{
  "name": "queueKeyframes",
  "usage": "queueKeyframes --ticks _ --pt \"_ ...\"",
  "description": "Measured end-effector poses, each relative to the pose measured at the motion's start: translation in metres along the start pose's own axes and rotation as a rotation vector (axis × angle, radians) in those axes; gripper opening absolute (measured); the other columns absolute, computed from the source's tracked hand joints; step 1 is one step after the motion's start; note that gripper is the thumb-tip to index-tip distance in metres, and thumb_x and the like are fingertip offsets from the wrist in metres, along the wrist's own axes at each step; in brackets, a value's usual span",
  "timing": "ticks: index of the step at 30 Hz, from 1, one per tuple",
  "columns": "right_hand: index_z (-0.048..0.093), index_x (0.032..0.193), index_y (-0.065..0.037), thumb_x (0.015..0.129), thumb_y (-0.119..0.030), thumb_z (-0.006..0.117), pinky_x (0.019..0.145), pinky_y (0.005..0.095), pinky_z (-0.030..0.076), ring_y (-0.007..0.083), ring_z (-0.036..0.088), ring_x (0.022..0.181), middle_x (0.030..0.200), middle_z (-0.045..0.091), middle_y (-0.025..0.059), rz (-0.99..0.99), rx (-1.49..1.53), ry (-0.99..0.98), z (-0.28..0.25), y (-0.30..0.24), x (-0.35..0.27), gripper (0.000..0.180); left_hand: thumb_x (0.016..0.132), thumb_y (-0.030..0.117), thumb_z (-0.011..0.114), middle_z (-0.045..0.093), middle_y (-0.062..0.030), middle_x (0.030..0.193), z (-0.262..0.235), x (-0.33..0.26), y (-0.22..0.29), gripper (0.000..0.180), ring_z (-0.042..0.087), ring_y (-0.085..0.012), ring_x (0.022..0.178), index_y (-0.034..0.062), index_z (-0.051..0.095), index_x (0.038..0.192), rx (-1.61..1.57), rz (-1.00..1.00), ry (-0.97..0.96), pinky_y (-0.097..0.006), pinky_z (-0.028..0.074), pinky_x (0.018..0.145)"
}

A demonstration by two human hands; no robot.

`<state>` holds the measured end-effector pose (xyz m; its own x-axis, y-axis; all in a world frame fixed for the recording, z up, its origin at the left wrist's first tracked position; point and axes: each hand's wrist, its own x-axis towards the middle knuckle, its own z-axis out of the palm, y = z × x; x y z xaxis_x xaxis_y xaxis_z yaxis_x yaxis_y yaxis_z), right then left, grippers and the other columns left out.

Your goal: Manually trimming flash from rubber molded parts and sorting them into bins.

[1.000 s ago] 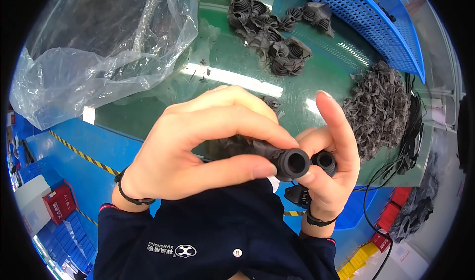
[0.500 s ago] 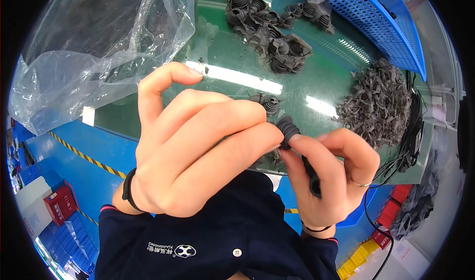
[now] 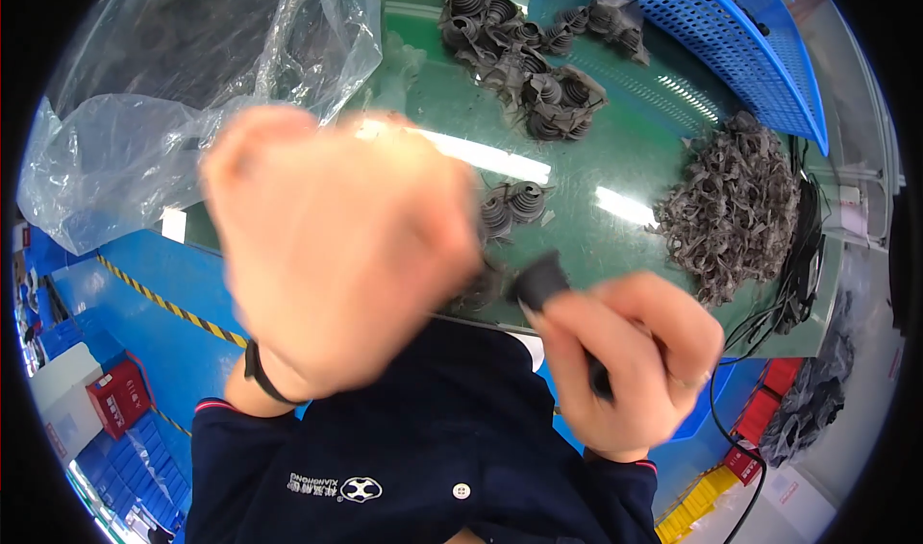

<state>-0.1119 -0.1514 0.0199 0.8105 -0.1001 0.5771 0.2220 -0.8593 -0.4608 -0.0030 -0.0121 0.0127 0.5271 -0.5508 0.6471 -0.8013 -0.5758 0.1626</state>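
Observation:
My right hand is closed, thumb and fingers gripping a small black rubber bellows whose wide end points up and left. A second dark rubber piece shows in its palm, mostly covered by the fingers. To the left, my left hand hovers over the table's near edge, smeared by motion. Its fingers look bent, but what they hold, if anything, is hidden. Just beyond both hands, ribbed bellows with thin ragged edges lie on the green table. A longer cluster of grey bellows stretches toward the far side.
A heap of grey rubber scraps covers the table's right side, beside black cables. Behind it leans a blue perforated basket. A large clear plastic bag fills the far left. Red boxes stand below on the left.
My left hand has pulled away leftward from the bellows and blurred. My right hand keeps its bellows, now with the wide end showing. More bellows on the table are uncovered.

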Motion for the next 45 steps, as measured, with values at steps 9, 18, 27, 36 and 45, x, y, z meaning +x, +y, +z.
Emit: queueKeyframes --ticks 9,18,27,36,45 --pt "0.064 0.082 -0.004 0.057 0.001 0.077 0.054 0.0217 0.043 0.0133 0.054 0.064 0.089 0.05 0.0075 0.2 0.362 0.041 -0.011 0.009 -0.003 0.028 0.08 0.0 0.054 0.053 -0.0083 0.082 -0.003 -0.002 -0.008 0.008 0.05 -0.0155 0.082 -0.0011 0.053 0.087 -0.975 -0.362 -0.16 -0.024 0.039 0.071" --pt "0.043 0.082 -0.002 0.081 -0.012 0.057 0.073 0.0335 0.049 0.0232 0.061 0.079 0.085 0.058 0.018 0.721 1.374 -0.028 0.0 0.029 -0.002 0.017 0.086 0.011 0.052 0.062 -0.0151 0.076 -0.001 -0.002 -0.003 0.008 0.055 -0.0184 0.071 0.0029 0.051 0.083 -1.228 -0.276 -0.141 -0.028 0.044 0.066" --pt "0.063 0.101 -0.003 0.075 -0.005 0.066 0.057 0.0195 0.037 0.0057 0.047 0.066 0.074 0.054 -0.0003 0.848 1.267 -0.54 0.001 0.034 0.021 0.026 0.074 0.014 0.063 0.063 -0.0132 0.089 0.003 0.012 -0.014 0.005 0.053 -0.018 0.075 0.0091 0.063 0.076 -1.015 0.107 -0.19 -0.028 0.041 0.065" --pt "0.06 0.093 -0.002 0.073 -0.003 0.067 0.069 0.0219 0.041 0.0076 0.052 0.075 0.077 0.056 0.0003 0.625 0.9 -0.307 -0.002 0.023 0.022 0.021 0.068 -0.005 0.059 0.054 -0.0083 0.076 0.0 0.009 -0.002 0.015 0.052 -0.0153 0.063 0.0028 0.064 0.081 -0.738 -0.128 -0.12 -0.023 0.04 0.053" --pt "0.053 0.105 -0.003 0.086 -0.018 0.057 0.063 0.0194 0.04 0.005 0.048 0.07 0.081 0.055 -0.0011 0.871 1.184 -0.524 0.001 0.028 0.015 0.025 0.059 -0.004 0.066 0.053 -0.0034 0.079 0.001 0.011 0.011 0.027 0.045 -0.0126 0.058 0.0091 0.065 0.083 -0.585 0.004 -0.088 -0.022 0.034 0.046"
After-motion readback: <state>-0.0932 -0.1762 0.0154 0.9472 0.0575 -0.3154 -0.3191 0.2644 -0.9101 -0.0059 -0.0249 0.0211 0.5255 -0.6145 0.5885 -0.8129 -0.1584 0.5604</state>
